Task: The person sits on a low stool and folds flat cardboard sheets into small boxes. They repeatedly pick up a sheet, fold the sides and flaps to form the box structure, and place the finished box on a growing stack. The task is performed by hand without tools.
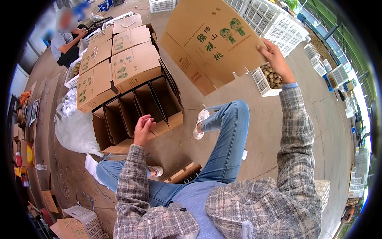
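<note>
My right hand [276, 60] is closed on the edge of a flat brown cardboard carton [211, 44] with green printed figures, held up in front of me at a tilt. My left hand [143, 130] hovers by the near side of a row of open, empty brown cartons [149, 105], with its fingers loosely bent and apart and nothing in them. Behind that row stand several closed cartons [135, 63] of the same print, some with white cord handles.
A white crate of brown round fruit [270, 77] stands beyond my right arm. White crates [270, 24] are stacked at the back right. A white plastic sack [75, 127] leans at the cartons' left. Another person [65, 40] sits at the far left.
</note>
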`<state>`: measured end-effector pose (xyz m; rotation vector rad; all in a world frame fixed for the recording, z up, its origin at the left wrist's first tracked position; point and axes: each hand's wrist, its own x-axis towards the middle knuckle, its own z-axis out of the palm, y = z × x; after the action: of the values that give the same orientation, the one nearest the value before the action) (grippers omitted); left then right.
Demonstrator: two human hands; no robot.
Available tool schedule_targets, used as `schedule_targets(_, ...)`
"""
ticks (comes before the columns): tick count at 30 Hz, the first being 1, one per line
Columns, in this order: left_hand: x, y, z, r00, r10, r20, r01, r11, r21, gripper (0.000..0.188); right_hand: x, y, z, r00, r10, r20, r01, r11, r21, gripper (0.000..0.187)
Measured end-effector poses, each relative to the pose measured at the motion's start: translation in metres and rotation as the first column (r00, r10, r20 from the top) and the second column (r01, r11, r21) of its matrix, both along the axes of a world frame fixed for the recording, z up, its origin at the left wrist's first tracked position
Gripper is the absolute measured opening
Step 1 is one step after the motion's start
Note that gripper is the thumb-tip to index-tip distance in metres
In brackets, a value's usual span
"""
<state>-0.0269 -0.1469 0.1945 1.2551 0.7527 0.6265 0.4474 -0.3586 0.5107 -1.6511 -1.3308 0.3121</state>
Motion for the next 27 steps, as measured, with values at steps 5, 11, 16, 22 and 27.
schedule_targets(5, 0.007, -0.044, 0.126, 0.973, 0.145, -0.182, -0.011, 0.81, 0.587, 0.095, -0.007, -0.044, -0.029, 0.899, 0.063, -0.433, -0.077, 0.997, -0.015, 0.034)
schedule_targets(11, 0.002, -0.134, 0.165, 0.936, 0.034, -0.351, 0.248, 0.646, 0.722, 0.143, -0.063, -0.075, -0.059, 0.756, 0.066, -0.652, -0.052, 0.998, 0.042, 0.039)
schedule_targets(16, -0.004, -0.161, 0.159, 0.932, 0.149, -0.33, 0.14, 0.694, 0.707, 0.137, -0.102, -0.123, -0.046, 0.724, -0.019, -0.689, -0.03, 0.998, -0.058, 0.044)
schedule_targets(22, -0.03, -0.2, 0.19, 0.905, 0.019, -0.425, 0.276, 0.735, 0.62, 0.121, -0.125, -0.172, -0.008, 0.833, -0.17, -0.527, -0.029, 0.937, -0.348, 0.043)
schedule_targets(27, -0.065, -0.213, 0.223, 0.871, -0.082, -0.484, 0.287, 0.885, 0.366, 0.106, -0.144, -0.16, 0.015, 0.937, -0.204, -0.285, -0.047, 0.732, -0.68, 0.041)
